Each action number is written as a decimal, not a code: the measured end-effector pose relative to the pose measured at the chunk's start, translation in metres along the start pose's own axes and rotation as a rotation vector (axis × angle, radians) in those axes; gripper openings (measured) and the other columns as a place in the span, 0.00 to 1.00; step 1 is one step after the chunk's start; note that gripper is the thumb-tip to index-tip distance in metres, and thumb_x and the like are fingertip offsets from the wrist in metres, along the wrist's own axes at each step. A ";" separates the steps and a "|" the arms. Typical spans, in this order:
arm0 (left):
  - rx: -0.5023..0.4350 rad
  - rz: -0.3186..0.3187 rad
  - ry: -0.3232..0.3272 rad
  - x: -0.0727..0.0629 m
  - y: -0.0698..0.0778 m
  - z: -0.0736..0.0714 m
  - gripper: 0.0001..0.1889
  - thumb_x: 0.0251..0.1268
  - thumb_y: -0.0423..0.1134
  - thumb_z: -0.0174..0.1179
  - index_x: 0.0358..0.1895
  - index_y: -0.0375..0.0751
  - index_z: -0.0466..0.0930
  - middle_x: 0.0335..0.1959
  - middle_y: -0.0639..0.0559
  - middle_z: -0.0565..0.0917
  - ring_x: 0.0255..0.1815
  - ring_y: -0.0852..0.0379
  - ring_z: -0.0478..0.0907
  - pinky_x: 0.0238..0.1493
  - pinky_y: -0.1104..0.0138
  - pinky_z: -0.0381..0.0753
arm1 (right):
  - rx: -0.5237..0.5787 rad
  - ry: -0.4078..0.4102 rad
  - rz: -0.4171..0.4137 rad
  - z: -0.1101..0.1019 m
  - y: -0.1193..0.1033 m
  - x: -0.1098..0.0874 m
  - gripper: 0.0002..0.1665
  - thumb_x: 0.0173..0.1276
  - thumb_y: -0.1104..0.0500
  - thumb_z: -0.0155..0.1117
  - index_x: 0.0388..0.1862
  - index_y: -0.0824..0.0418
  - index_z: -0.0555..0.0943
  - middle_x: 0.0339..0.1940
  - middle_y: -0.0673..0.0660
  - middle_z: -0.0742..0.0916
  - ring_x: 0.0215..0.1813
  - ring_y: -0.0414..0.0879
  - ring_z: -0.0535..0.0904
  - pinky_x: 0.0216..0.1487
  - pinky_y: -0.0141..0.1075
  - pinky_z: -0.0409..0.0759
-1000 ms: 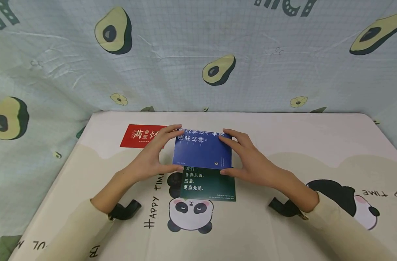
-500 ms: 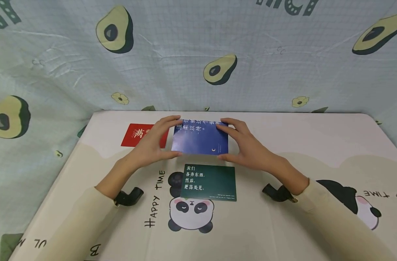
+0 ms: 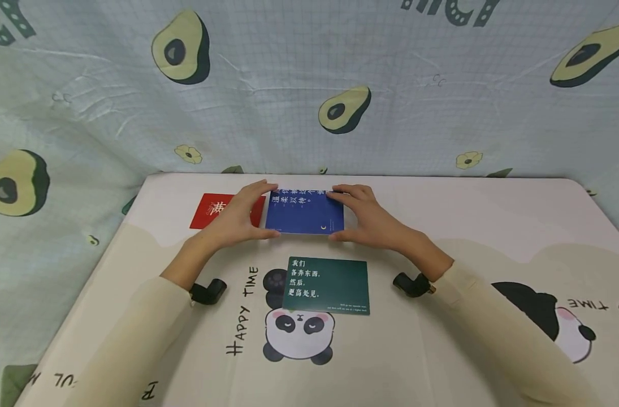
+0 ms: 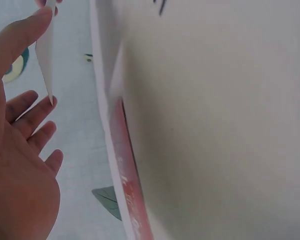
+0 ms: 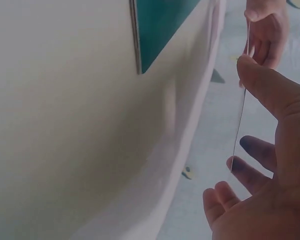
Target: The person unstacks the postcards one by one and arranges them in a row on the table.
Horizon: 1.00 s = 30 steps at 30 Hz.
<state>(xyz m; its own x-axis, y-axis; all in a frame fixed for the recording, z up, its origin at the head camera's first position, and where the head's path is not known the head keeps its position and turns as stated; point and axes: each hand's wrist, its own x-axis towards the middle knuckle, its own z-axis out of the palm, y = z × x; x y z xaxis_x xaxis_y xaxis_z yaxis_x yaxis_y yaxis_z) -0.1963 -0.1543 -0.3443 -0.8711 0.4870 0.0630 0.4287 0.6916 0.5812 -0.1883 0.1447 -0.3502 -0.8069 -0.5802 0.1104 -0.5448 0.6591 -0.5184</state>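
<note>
A blue card (image 3: 305, 219) with white lettering and a small moon is held up over the far part of the table. My left hand (image 3: 231, 219) pinches its left side, thumb on the near edge and fingers at the far edge. On the opposite side my right hand (image 3: 374, 219) grips the card the same way. The left wrist view shows the card's pale underside (image 4: 46, 60) tilted, clear of the tabletop. From the right wrist it appears as a thin edge. Nearer to me lies a green card (image 3: 334, 285) with white text; its edge looks layered in the right wrist view.
A red card (image 3: 206, 212) lies at the back left, partly hidden behind my left hand. The table cover (image 3: 457, 350) is printed with pandas and words. Behind the table's far edge hangs a pale cloth (image 3: 268, 113) with avocado prints.
Both hands have lifted the blue card away from the green one, toward the far edge and then slightly left. The green card is now fully uncovered; the red card is more hidden.
</note>
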 end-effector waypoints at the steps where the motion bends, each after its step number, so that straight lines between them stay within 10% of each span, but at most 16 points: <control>1: 0.004 -0.010 -0.008 0.001 -0.002 0.001 0.50 0.44 0.45 0.75 0.72 0.44 0.58 0.74 0.39 0.54 0.74 0.42 0.48 0.68 0.41 0.51 | 0.004 -0.006 0.007 0.002 0.002 0.002 0.52 0.54 0.45 0.75 0.73 0.60 0.63 0.73 0.59 0.62 0.72 0.56 0.49 0.67 0.54 0.59; 30: 0.081 -0.112 -0.094 0.014 -0.030 0.010 0.49 0.43 0.49 0.74 0.71 0.44 0.60 0.74 0.40 0.57 0.75 0.42 0.47 0.70 0.44 0.46 | -0.077 -0.118 0.072 0.023 0.015 0.029 0.50 0.55 0.41 0.72 0.72 0.59 0.65 0.73 0.59 0.65 0.71 0.62 0.52 0.67 0.58 0.53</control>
<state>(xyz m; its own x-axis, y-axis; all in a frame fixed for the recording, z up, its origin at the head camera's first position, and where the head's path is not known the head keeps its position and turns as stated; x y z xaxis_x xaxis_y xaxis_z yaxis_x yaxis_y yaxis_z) -0.2190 -0.1629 -0.3683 -0.8901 0.4494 -0.0767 0.3513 0.7834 0.5127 -0.2149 0.1273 -0.3741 -0.8146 -0.5794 -0.0274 -0.5061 0.7329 -0.4546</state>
